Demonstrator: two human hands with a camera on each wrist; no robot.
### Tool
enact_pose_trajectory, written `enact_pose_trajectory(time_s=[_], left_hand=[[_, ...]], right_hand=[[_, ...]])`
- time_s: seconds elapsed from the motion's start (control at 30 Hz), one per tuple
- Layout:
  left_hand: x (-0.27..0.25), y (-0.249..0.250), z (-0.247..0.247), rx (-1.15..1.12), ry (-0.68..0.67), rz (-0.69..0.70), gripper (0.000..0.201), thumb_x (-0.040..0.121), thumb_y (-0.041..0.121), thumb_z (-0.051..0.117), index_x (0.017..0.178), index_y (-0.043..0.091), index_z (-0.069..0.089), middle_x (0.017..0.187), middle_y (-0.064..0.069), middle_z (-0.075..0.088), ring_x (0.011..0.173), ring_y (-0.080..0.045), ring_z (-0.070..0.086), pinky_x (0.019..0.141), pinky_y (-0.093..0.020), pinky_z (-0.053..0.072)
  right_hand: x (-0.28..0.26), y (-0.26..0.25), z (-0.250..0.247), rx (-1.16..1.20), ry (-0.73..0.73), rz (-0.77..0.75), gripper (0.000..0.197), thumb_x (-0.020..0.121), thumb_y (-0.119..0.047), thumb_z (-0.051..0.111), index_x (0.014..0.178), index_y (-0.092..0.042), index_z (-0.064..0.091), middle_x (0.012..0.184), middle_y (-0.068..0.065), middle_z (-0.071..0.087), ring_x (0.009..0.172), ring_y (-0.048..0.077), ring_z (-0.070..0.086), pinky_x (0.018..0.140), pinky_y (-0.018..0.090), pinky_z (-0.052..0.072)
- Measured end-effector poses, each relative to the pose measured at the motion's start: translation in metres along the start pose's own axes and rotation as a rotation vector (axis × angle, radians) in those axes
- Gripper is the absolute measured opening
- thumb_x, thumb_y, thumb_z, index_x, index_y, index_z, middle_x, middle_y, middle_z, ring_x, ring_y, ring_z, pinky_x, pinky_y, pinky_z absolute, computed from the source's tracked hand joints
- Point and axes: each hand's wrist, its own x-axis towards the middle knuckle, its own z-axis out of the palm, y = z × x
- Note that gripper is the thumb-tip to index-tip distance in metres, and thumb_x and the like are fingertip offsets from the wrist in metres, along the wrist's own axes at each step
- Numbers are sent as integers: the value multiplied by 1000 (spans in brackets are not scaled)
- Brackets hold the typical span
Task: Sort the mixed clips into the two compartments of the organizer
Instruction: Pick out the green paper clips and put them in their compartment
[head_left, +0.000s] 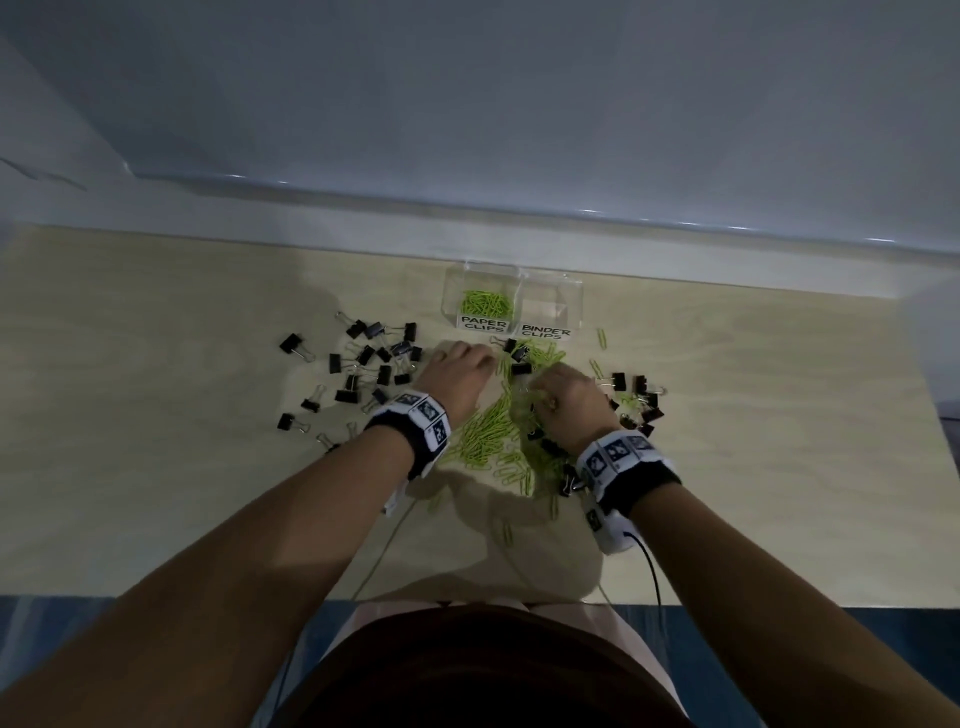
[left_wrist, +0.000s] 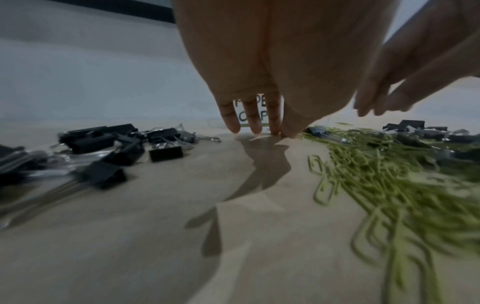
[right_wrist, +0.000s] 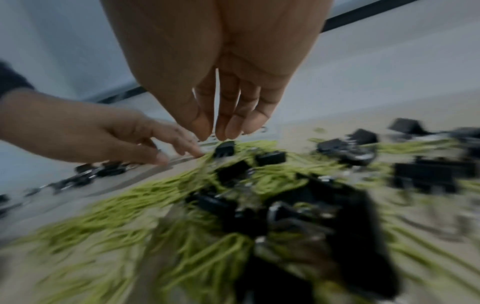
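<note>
Two hands work at mid-frame on the table (head_left: 182, 312), just below the clear organizer (head_left: 511, 299) against the table's far edge. Green paper clips (head_left: 485, 431) lie piled between them; some sit in the organizer's left compartment. Black binder clips (head_left: 363, 364) scatter left and right. Left hand (head_left: 457, 374) has straight fingers (left_wrist: 255, 115) touching bare wood. Right hand (head_left: 569, 402) hangs relaxed over the pile, holding nothing visible. Bare table stretches left and right.

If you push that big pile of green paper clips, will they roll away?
Probably not: the green paper clips look flat and thin, so they would likely slide on the smooth table. They lie tangled, so some may drag along together.
</note>
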Motion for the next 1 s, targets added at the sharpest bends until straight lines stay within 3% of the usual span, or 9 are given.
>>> enact_pose_trajectory(time_s=[0.1,0.23,0.33,0.47,0.5,0.57,0.63,0.8,1.0], left_hand=[[-27,-4,7,-29,12,33,57,81,-3,49,134,17,46,141,-1,42,127,-23,35,110,-41,28],[-63,-17,17,-138,-96,71,45,93,21,46,138,20,43,140,-2,44,127,-23,35,109,-40,31],[-76,-17,26,-181,-184,65,56,91,34,41,143,16,33,141,-7,39,127,-25,32,107,-33,29],[-79,-5,39,-363,-110,2,93,68,72,46,139,13,37,126,-8,43,115,-22,35,98,-30,34],[-76,-3,40,-375,-102,-17,91,67,70,53,137,13,41,123,-9,43,113,-22,37,97,-31,36],[-67,3,39,-370,-84,-58,69,76,47,67,131,10,47,121,-10,45,112,-24,42,97,-33,39],[-61,8,34,-393,-23,-95,49,81,27,67,124,8,54,118,-9,48,110,-25,48,95,-34,42],[-49,10,22,-366,16,-86,22,86,18,58,104,6,64,108,-8,54,96,-25,55,84,-39,49],[-43,-1,8,-335,-16,-49,17,88,13,53,92,2,65,103,-10,55,91,-26,55,82,-36,46]], right_hand=[[4,-27,10,-22,-180,-58,40,77,-3,56,114,-16,61,114,5,56,101,26,56,84,40,54],[5,-35,23,-132,-401,-76,71,75,-20,67,139,-26,36,139,0,36,129,24,34,107,42,37],[2,-32,28,-205,-434,-121,80,72,-31,75,140,-21,34,138,2,33,127,24,31,108,39,35],[-5,-35,30,-168,-387,-131,58,77,-18,70,132,-17,49,122,5,44,116,24,40,100,39,42],[-7,-36,31,-151,-368,-125,53,79,-14,67,129,-17,52,119,6,47,114,26,42,97,40,45],[-11,-37,31,-125,-346,-102,48,81,-11,63,128,-18,53,114,7,51,112,28,46,91,43,48],[-14,-37,28,-103,-307,-92,43,84,-11,59,126,-17,55,112,7,54,107,28,51,87,42,49],[-16,-30,20,-52,-197,-68,21,83,-11,59,103,-9,66,96,11,63,87,30,60,75,39,52],[-7,-12,7,284,-64,260,11,74,-6,73,84,-10,72,84,8,71,77,19,64,75,32,55]])
